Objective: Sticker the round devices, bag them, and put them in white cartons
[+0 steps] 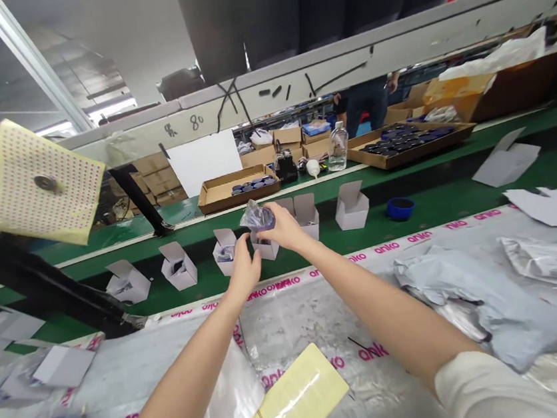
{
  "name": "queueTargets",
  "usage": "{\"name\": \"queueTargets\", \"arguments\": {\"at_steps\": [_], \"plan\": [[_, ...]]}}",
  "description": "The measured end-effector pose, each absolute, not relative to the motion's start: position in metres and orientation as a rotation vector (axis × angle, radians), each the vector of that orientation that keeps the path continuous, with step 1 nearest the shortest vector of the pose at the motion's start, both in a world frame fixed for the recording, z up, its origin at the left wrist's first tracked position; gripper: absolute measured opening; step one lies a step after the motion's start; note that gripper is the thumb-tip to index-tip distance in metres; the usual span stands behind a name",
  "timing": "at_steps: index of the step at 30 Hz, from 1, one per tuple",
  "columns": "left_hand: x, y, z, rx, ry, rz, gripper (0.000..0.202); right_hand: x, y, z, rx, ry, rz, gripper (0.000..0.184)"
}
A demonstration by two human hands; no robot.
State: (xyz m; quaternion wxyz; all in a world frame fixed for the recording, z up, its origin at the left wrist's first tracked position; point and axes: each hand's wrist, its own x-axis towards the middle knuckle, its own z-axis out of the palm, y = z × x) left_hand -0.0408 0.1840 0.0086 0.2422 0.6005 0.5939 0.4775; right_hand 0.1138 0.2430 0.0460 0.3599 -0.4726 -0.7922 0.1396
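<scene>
My right hand (283, 227) is closed around a small dark-blue item in a clear plastic bag (257, 217), held just above an open white carton (265, 245) on the green belt (436, 184). Reaching beside that carton, my left hand (245, 266) has its fingers curled near the carton's flap; whether it grips it I cannot tell. More open white cartons stand in a row on the belt: one (225, 250) left of my hands holds a bagged item, others (179, 265) (351, 205) stand further out.
A blue round lid (400, 208) lies on the belt. Cardboard trays of dark-blue jars (409, 140) (236, 188) sit beyond. Plastic bags (474, 294) and a yellow sheet (299, 394) lie on the near table. A dotted sticker sheet (44, 182) hangs at left. A person (367, 101) stands across.
</scene>
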Motion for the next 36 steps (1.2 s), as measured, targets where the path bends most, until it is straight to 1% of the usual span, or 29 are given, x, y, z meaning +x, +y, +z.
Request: {"name": "queueTargets", "arguments": {"at_steps": [1,6,11,15,17,22,26,30,31,32,34,36], "plan": [[-0.034,0.198,0.004,1.619,1.669,1.3,0.044,0.112,0.247,0.045,-1.216,-2.046,0.351,0.061],[-0.025,0.239,-0.014,1.455,1.904,1.193,0.033,0.1,0.251,0.03,-1.269,-2.112,0.243,0.057],[-0.033,0.239,-0.027,1.437,2.009,1.112,0.032,0.097,0.243,0.019,-1.328,-2.228,0.099,0.04],[-0.035,0.23,-0.027,1.458,2.024,1.053,0.033,0.096,0.235,0.015,-1.335,-2.335,-0.027,0.027],[-0.034,0.227,-0.023,1.466,2.023,1.025,0.033,0.096,0.231,0.013,-1.31,-2.4,-0.089,0.028],[-0.026,0.212,-0.008,1.456,2.011,0.994,0.032,0.093,0.222,0.012,-1.233,-2.543,-0.206,0.04],[-0.026,0.187,0.0,1.46,1.934,0.976,0.028,0.089,0.22,0.01,-1.19,-2.621,-0.27,0.033],[-0.041,0.138,0.012,1.594,1.738,0.947,0.047,0.078,0.232,0.008,-1.135,-2.694,-0.322,0.022],[-0.047,0.118,0.017,1.648,1.654,0.95,0.049,0.075,0.233,0.006,-1.134,-2.7,-0.336,0.022],[-0.054,0.096,0.023,1.695,1.574,0.973,0.046,0.073,0.233,0.005,-1.139,-2.7,-0.354,0.022],[-0.078,0.045,0.035,1.757,1.463,1.111,0.031,0.069,0.227,-0.001,-1.153,-2.69,-0.401,0.028],[-0.116,-0.008,0.043,1.719,1.678,1.437,0.02,0.068,0.219,-0.009,-1.148,-2.665,-0.488,0.034]]}}
